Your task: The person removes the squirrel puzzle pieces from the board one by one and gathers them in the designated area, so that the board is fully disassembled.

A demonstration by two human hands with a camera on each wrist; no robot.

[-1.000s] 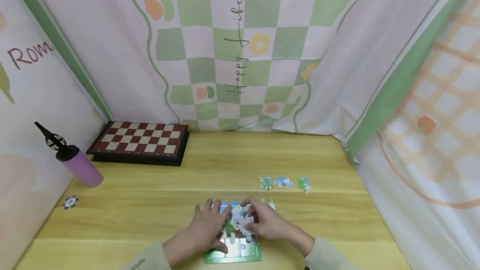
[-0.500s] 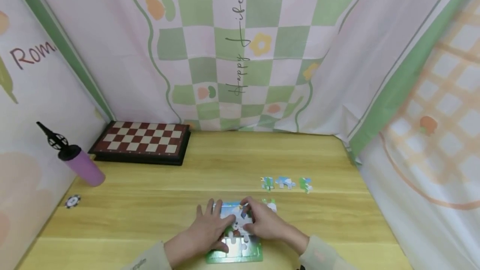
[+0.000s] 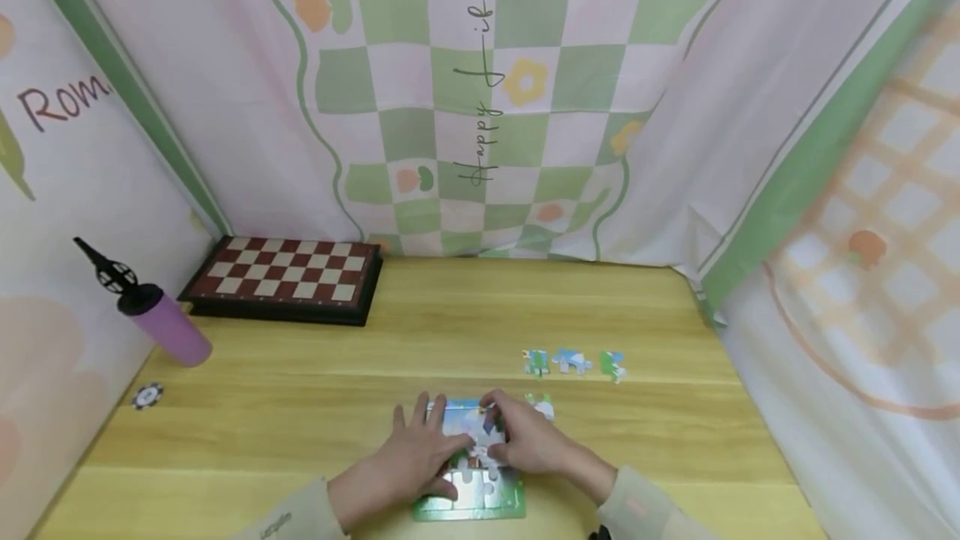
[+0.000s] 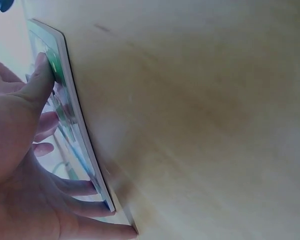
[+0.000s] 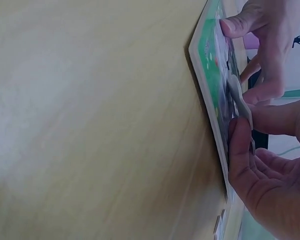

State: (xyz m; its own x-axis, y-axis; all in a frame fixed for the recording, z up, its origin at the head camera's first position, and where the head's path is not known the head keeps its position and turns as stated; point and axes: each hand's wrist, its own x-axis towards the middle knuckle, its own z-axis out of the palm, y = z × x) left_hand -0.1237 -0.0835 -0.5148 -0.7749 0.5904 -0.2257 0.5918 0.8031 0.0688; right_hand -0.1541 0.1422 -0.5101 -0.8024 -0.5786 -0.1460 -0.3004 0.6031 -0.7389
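A jigsaw puzzle board (image 3: 471,513) with a green border lies flat near the front of the table, partly filled with pieces. My left hand (image 3: 414,450) rests on its left side, fingers spread; the thumb (image 4: 40,82) presses its face and some fingertips (image 4: 102,207) reach past the far edge in the left wrist view. Over the board's right part, my right hand (image 3: 531,438) pinches a puzzle piece (image 5: 239,99) between thumb and fingers. In the right wrist view that piece stands tilted up from the board, close to the left hand's fingers. Both hands cover much of the picture.
Loose puzzle pieces lie beyond the board: one green and white (image 3: 542,407) near its corner, others (image 3: 572,361) in a row farther back. A chessboard box (image 3: 285,277), a purple pump (image 3: 171,327) and a poker chip (image 3: 147,396) are at the left. Curtains enclose the table.
My left thumb has shifted right over the board toward the piece. The right hand has stayed at nearly the same spot, still pinching it. The head view has tilted slightly.
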